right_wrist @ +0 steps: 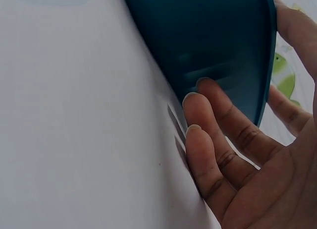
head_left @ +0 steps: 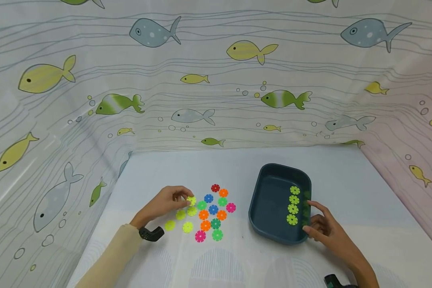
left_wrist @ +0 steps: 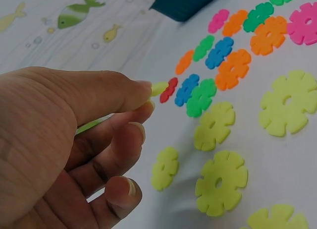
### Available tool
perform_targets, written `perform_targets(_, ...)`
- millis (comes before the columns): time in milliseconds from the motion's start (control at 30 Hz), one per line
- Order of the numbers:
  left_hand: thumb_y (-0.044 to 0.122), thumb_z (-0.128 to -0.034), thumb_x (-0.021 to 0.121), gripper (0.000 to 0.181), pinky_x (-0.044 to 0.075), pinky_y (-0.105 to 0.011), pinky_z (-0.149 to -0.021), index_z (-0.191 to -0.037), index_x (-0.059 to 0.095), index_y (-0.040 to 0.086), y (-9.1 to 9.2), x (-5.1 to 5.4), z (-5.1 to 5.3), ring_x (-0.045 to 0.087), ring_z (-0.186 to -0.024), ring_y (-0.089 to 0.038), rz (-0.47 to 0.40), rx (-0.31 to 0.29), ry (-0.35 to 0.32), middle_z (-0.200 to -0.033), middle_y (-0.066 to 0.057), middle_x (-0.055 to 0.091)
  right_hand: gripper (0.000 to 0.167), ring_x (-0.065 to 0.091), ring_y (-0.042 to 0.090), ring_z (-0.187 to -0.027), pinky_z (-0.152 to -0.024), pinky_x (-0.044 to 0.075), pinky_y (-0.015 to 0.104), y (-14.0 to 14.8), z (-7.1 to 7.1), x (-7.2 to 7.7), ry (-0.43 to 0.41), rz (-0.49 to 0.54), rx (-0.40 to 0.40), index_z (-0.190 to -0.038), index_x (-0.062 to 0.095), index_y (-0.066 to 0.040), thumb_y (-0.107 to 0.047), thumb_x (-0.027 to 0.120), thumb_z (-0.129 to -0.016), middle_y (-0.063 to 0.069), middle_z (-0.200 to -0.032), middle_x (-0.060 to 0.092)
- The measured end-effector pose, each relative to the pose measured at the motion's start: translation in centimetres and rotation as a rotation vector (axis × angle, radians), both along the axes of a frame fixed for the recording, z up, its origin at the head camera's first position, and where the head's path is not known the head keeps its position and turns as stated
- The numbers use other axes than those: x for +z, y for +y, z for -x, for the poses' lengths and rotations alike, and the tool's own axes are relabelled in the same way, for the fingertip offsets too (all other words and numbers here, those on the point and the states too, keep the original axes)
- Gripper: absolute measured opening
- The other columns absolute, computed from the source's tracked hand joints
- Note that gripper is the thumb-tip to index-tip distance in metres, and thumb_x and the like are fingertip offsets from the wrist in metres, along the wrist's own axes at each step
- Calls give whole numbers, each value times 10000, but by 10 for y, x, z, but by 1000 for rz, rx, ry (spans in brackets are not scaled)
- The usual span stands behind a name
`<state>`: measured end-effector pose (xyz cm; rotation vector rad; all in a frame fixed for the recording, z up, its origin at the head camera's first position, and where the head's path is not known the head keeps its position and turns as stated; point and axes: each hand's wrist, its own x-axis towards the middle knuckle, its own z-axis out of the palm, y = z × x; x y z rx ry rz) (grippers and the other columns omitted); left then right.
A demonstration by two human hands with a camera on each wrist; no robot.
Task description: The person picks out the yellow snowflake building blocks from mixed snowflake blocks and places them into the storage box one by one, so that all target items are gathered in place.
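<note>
My left hand (head_left: 173,199) pinches a yellow flower-shaped disc (left_wrist: 159,88) between thumb and index finger, its other fingers loosely curled. Just below and beside that hand lie several more yellow flower discs (left_wrist: 221,183), flat on the table. On the right, a dark blue tray (head_left: 271,204) holds several yellow discs (head_left: 293,209) in a column along its right side. My right hand (head_left: 325,229) holds the tray's right side, with thumb and index finger at the rim. In the right wrist view, other fingertips (right_wrist: 198,107) rest against the outer wall.
Loose flower discs in orange (head_left: 203,215), blue (head_left: 213,209), green (head_left: 215,223), pink (head_left: 200,236) and red (head_left: 215,188) lie between the left hand and the tray. A fish-patterned sheet (head_left: 216,96) rises behind and beside the white table (head_left: 187,164).
</note>
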<state>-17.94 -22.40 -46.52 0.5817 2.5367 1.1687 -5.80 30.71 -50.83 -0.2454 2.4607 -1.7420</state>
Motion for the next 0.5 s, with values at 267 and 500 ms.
perform_targets(267, 266, -945, 773, 182, 499, -284, -740, -1124, 740, 260, 11, 2, 4, 583, -902, -226, 5, -38, 10, -1017, 70, 685, 752, 654, 278, -755, -640, 539, 351, 1, 2, -1, 8, 3, 13, -1620, 229, -222, -144, 671, -1016, 204, -1039, 630)
perform_targets(500, 273, -938, 779, 190, 508, -284, -736, -1124, 740, 263, 22, 7, 7, 593, -898, -213, 10, -70, 9, -1016, 80, 689, 751, 658, 274, -756, -635, 541, 354, 1, 1, -2, 6, 3, 4, -1617, 235, -221, -149, 677, -1013, 204, -1020, 633)
